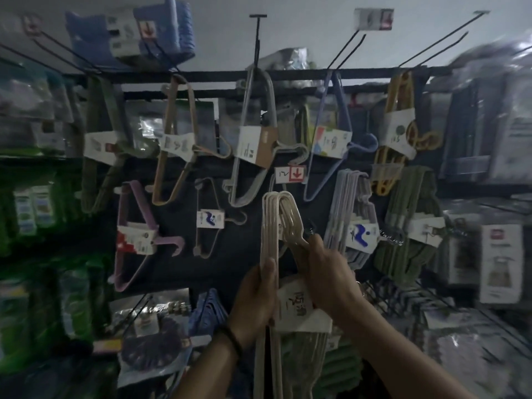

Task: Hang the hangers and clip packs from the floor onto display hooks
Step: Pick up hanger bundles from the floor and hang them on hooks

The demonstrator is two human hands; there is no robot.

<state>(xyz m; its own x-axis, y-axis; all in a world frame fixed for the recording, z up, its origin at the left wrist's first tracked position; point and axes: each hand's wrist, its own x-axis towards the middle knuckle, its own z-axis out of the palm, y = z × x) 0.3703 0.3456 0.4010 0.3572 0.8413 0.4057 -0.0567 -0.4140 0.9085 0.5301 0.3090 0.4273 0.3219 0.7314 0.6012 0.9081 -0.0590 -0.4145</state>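
We held the cream hanger pack (270, 226) up at the display, two-handed.
Our left hand (256, 300) wrapped its straight bars and our right hand (328, 272) gripped the sloped side. The bent ends stood above both grips, probably to catch a hook near the red-arrow price tag (289, 174) overhead. The paper sleeve (296, 306) sat between the grips.
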